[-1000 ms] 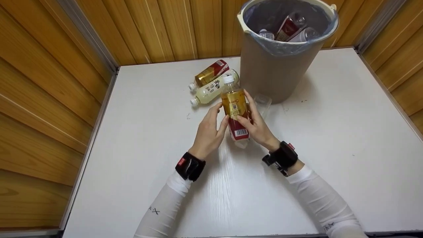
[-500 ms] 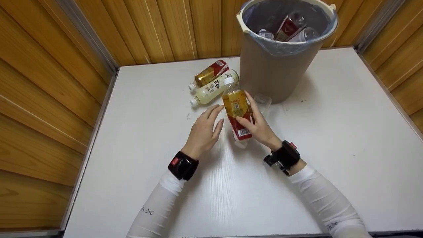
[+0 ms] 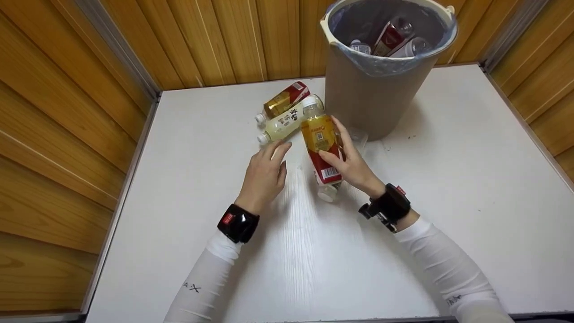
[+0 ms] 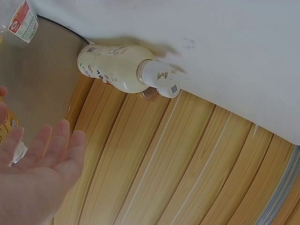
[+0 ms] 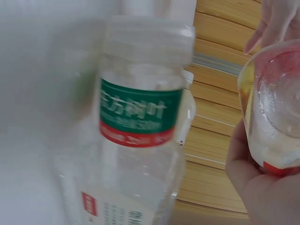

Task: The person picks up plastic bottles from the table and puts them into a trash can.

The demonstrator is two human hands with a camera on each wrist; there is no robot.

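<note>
My right hand (image 3: 354, 168) grips a drink bottle (image 3: 320, 143) with a gold and red label and a white cap. The cap points away from me; its base (image 5: 281, 103) faces the right wrist camera. Left of it, my left hand (image 3: 262, 175) hovers apart from the bottle, fingers loosely bent and holding nothing. Below the held bottle lies a clear bottle (image 5: 140, 112) with a green and red neck band, mostly hidden in the head view. A pale yellow bottle (image 3: 282, 125) and another gold and red bottle (image 3: 287, 98) lie beyond my left hand.
A tall beige bin (image 3: 367, 94) with a blue liner stands at the back of the white table (image 3: 179, 179). Several bottles (image 3: 392, 38) are inside it. Wood-panelled walls (image 3: 233, 40) rise behind and on both sides.
My left hand has come off the held bottle and moved left, toward me. The right hand keeps its grip, and the bottle's cap end has shifted slightly farther away.
</note>
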